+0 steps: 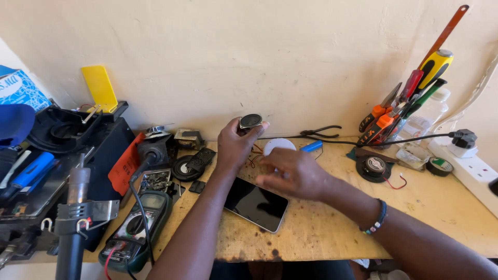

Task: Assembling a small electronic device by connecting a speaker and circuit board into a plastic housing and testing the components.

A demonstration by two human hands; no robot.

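My left hand (234, 145) is raised over the back of the wooden bench (321, 228) and grips a small round black speaker (250, 122) between thumb and fingers. Thin red and brown wires (254, 155) trail down from it. My right hand (291, 172) hovers low beside it with fingers spread, holding nothing, just over a white round disc (279, 144). A dark-screened smartphone (256, 204) lies flat on the bench below both hands. A blue cylindrical cell (312, 147) lies just behind the right hand.
A green multimeter (136, 228) and a hot-air tool (78, 207) sit at the left among black parts. Another speaker (374, 167), tape roll (440, 166), a white power strip (472, 173), black pliers (321, 131) and a holder of screwdrivers (410, 98) are at the right.
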